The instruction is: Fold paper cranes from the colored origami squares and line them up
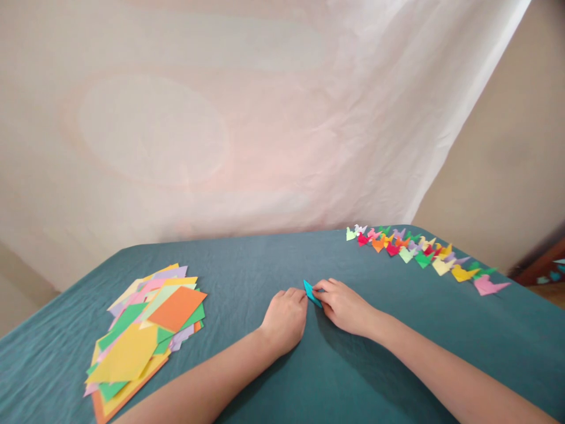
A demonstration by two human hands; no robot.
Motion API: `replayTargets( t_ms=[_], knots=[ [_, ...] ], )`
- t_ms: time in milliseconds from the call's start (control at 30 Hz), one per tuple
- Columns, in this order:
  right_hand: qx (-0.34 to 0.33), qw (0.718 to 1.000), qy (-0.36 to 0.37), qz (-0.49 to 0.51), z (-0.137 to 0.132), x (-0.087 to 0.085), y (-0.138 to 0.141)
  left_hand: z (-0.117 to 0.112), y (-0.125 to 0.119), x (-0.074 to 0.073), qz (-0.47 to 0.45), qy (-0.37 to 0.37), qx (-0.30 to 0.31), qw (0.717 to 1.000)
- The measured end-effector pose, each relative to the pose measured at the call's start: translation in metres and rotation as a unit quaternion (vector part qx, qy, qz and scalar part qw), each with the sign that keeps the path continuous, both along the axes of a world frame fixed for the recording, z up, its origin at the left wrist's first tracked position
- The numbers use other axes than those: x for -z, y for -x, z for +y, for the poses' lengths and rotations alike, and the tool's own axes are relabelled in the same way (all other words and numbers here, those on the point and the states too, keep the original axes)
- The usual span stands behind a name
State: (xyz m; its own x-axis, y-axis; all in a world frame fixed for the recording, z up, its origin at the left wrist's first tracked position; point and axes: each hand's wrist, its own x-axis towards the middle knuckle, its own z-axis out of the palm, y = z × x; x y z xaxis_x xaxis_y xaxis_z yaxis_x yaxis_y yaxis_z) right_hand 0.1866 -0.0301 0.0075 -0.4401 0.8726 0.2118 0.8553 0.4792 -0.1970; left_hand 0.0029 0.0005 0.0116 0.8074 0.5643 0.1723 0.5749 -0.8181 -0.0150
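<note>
A small piece of folded blue origami paper (308,288), narrow and pointed, is between my two hands just above the cloth near the table's middle. My right hand (342,303) pinches its right side between thumb and fingers. My left hand (286,319) is closed, its curled fingers against the paper's left edge; the left thumb and the lower part of the paper are hidden.
At left lies a loose pile of coloured paper squares (132,341). Several folded paper birds (424,259) stand in rows along the far right of the green-blue tablecloth (247,259). A pale hanging sheet (265,129) rises behind the table.
</note>
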Motion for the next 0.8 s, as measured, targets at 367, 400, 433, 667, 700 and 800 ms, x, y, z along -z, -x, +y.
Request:
replayTargets(
  t_ms=[367, 400, 433, 667, 700, 800],
  knots=[
    [0.005, 0.995, -0.064, 0.072, 0.006, 0.018, -0.001, 0.000, 0.000, -0.001, -0.003, 0.013, 0.002, 1.000],
    [0.005, 0.995, -0.067, 0.072, 0.006, 0.019, -0.001, 0.001, 0.000, -0.001, -0.002, 0.014, 0.002, 1.000],
    [0.004, 0.995, -0.070, 0.072, 0.006, 0.019, -0.001, 0.001, 0.000, -0.001, -0.001, 0.013, 0.002, 1.000],
    [0.003, 0.995, -0.080, 0.064, 0.005, 0.019, -0.001, 0.000, 0.000, 0.002, 0.003, -0.004, -0.005, 1.000],
    [0.004, 0.995, -0.080, 0.060, 0.005, 0.019, -0.001, 0.000, 0.000, 0.002, 0.004, -0.006, -0.004, 1.000],
    [0.012, 0.996, -0.081, 0.047, 0.005, 0.018, 0.000, 0.000, 0.000, 0.001, 0.008, -0.009, -0.001, 1.000]
  ],
)
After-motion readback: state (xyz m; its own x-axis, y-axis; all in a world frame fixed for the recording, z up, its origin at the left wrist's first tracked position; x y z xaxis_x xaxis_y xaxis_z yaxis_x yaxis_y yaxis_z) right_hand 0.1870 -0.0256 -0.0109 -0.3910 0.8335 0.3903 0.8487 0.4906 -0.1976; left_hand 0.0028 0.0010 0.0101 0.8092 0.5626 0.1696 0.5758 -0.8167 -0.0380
